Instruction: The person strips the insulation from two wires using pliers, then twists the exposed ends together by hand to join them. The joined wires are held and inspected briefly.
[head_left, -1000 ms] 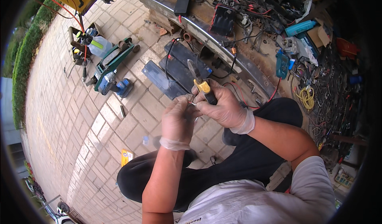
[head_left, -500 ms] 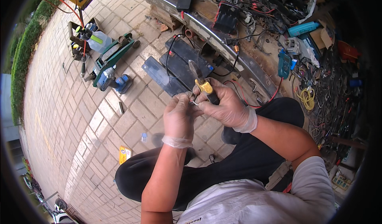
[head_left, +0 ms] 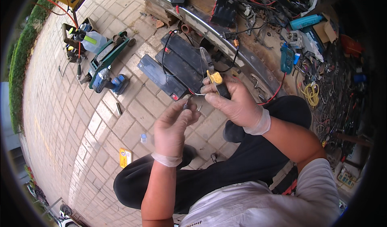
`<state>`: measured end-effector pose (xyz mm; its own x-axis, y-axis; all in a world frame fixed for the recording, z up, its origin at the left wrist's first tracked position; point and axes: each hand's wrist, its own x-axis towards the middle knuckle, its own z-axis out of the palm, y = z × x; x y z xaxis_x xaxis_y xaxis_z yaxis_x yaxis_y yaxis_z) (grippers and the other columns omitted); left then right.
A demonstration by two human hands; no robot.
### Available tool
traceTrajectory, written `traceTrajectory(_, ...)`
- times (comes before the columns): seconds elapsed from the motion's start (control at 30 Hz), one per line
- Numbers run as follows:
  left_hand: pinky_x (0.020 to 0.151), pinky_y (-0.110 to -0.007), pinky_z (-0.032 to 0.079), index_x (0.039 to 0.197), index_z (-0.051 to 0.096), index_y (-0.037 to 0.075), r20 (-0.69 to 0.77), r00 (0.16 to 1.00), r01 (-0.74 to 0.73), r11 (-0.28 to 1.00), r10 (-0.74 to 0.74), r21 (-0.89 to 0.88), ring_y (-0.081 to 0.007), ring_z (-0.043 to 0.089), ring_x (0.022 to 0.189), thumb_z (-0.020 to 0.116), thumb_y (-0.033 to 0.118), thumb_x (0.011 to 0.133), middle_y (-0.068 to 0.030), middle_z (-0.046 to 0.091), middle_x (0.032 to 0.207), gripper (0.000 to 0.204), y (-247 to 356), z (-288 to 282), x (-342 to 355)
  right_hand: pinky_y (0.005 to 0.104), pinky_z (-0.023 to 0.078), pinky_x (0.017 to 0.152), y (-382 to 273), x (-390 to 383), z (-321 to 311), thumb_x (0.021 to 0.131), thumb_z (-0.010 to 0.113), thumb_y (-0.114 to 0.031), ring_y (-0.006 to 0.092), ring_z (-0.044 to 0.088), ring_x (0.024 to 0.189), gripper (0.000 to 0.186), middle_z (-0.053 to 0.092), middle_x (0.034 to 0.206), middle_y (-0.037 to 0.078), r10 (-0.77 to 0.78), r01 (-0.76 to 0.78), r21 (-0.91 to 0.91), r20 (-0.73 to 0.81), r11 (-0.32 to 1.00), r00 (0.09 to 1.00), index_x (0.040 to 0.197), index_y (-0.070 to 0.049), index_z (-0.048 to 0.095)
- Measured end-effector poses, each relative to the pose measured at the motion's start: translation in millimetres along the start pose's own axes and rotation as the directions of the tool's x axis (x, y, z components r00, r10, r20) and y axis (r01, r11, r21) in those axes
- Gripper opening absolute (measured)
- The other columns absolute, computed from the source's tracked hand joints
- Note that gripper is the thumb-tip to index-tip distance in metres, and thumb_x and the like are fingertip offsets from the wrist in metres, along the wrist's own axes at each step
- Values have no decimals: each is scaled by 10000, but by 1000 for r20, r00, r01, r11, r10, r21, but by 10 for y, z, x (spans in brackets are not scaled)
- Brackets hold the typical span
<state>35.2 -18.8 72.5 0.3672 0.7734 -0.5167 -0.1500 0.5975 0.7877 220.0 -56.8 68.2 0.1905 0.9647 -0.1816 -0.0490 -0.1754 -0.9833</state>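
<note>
My right hand (head_left: 234,100), in a clear glove, is closed around pliers (head_left: 216,78) with yellow and black handles. Their metal jaws point up and away from me. A thin white wire (head_left: 199,94) shows by its fingertips. Lower and to the left, my gloved left hand (head_left: 173,124) pinches a short dark wire end (head_left: 186,104); its exact shape is too small to make out. Just beyond both hands, dark block batteries (head_left: 161,78) lie side by side on the paving, with a black cable (head_left: 163,57) looping over them.
A metal-edged bench (head_left: 225,37) runs across the far right, heaped with cables and tools. On it lies a teal meter (head_left: 286,58) with a red lead. Leftward on the bricks are a blue cordless drill (head_left: 105,83), a green tool (head_left: 100,65) and a yellow packet (head_left: 125,157).
My hands have drawn apart: the left went down and left, the right slightly rightward with the pliers. The view has shifted slightly.
</note>
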Motion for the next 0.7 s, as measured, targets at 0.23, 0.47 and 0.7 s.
traceTrajectory(0.23, 874, -307, 529, 1231, 586, -62, -95, 970, -219, 975, 223, 47, -203, 671, 931, 584, -51, 921, -133, 667, 1119, 311, 48, -47, -27, 308, 450, 901, -148, -309, -254, 880, 628, -104, 167, 582, 965, 215, 619, 1020, 93, 171, -40, -294, 433, 955, 885, 1057, 17, 645)
traceTrajectory(0.47, 896, -312, 532, 1201, 615, -51, -50, 957, -275, 950, 285, 149, -202, 666, 985, 613, -50, 910, -133, 675, 1117, 291, -22, -32, -30, 300, 452, 925, -200, -283, -215, 863, 638, -102, 167, 608, 982, 289, 656, 1023, 117, 175, -110, -164, 468, 980, 866, 1126, 18, 624)
traceTrajectory(0.7, 877, -277, 512, 1146, 677, 4, -7, 928, -350, 877, 373, 330, -160, 647, 992, 652, -60, 873, -97, 686, 1068, 281, -61, -80, -28, 304, 469, 851, -236, -258, -223, 894, 649, -178, 126, 594, 911, 286, 657, 957, 84, 347, -257, -241, 497, 936, 795, 1078, 39, 621)
